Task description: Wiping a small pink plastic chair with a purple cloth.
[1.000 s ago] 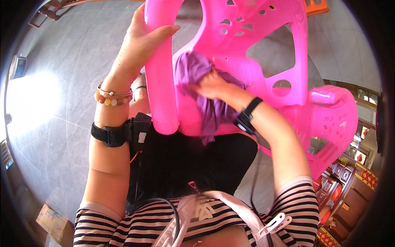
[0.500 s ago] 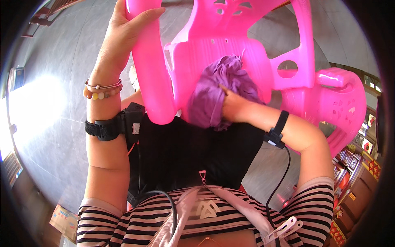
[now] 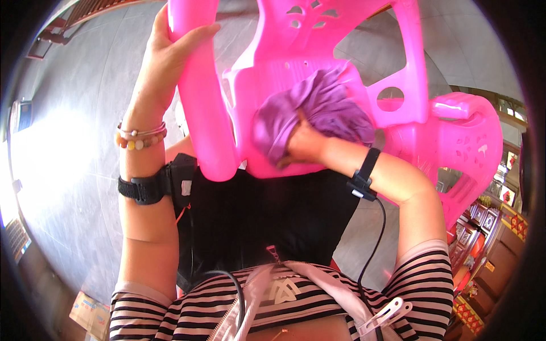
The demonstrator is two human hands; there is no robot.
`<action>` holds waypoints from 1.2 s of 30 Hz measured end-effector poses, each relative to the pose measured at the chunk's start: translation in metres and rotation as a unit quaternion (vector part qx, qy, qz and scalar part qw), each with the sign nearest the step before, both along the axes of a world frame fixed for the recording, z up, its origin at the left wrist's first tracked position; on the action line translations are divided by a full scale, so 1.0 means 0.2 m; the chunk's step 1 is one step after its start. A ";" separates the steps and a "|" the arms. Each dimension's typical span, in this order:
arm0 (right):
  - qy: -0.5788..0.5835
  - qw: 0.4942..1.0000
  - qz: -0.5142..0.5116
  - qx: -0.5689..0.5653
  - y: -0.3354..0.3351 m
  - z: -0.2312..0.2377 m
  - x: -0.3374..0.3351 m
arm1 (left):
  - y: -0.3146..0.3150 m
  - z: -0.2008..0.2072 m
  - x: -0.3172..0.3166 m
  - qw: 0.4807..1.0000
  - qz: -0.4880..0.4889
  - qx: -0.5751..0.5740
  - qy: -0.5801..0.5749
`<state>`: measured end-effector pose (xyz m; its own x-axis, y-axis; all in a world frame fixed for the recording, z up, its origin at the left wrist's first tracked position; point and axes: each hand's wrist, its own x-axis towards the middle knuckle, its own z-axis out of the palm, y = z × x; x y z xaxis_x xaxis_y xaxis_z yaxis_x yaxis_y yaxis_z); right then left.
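A bright pink plastic chair (image 3: 278, 77) with cut-out patterns in its back lies tilted in front of me, over my dark lap. My left hand (image 3: 173, 54) is wrapped round its thick left armrest, the thumb across the top. With my right hand (image 3: 307, 142) I press a bunched purple cloth (image 3: 333, 105) against the seat. The cloth spreads over the seat's right half, and its left edge is slightly blurred. Part of the right hand's fingers is hidden in the folds.
A second pink chair (image 3: 460, 142) stands on the grey floor (image 3: 74, 74) at the right. Brown cabinets (image 3: 500, 273) with ornaments line the far right. A cardboard box (image 3: 90, 315) sits at the lower left, and wooden furniture (image 3: 57, 31) at the upper left.
My right hand has shifted left on the seat with the cloth. The chair sits slightly lower and further left in view. My left hand keeps its hold on the armrest.
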<state>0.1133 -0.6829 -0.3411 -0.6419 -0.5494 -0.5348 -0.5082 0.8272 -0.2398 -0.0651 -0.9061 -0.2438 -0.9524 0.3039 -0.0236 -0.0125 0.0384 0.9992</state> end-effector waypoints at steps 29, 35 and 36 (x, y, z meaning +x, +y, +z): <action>0.452 0.849 -0.273 0.023 0.85 0.46 0.16 | 0.03 0.08 0.02 0.999 0.002 0.021 -0.037; 0.432 0.808 -0.394 0.072 0.89 1.01 -0.51 | 0.04 0.08 0.03 0.998 0.003 0.040 -0.039; 0.471 0.787 -0.380 0.117 0.91 1.00 -0.62 | 0.05 0.07 0.03 0.998 0.000 0.042 -0.037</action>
<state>-0.0101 -0.5006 -0.1405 -0.9103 0.2270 0.3462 0.2931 0.9440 0.1517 -0.0596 -0.8960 -0.2289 -0.9491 0.3074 -0.0685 -0.0863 -0.0448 0.9953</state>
